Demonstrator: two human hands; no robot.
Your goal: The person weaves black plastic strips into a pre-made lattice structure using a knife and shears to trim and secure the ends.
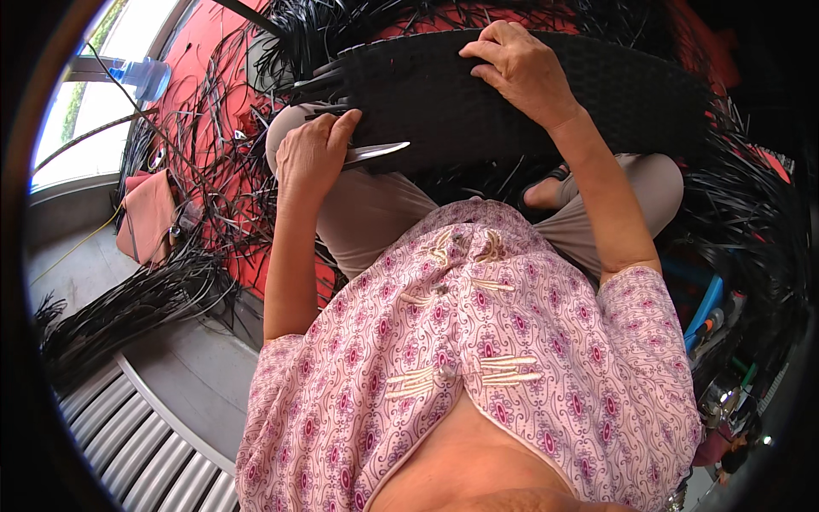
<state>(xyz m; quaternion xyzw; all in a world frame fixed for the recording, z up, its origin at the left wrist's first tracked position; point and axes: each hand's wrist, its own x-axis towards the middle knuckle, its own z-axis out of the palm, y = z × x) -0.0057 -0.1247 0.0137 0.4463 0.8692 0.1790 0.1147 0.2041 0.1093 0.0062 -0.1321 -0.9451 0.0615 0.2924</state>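
Observation:
A long black woven strip panel (426, 111) lies across my lap, its loose strip ends (320, 84) sticking out on the left. My left hand (314, 155) is closed at the panel's left end, thumb by the near edge. From under that hand a pointed metal blade (377, 152), which looks like a knife's, juts to the right; its handle is hidden. At the far edge, my right hand (527, 75) is closed with bent fingers on the panel. Whether it also pinches a single strip cannot be made out.
Black strips (145, 299) lie in heaps on the red floor covering (200, 81) all around. To the left are a pinkish bag (147, 218), a clear blue-tinted plastic bottle (147, 78) and a grey slatted bench (141, 435). Tools with coloured handles (715, 322) sit at the right.

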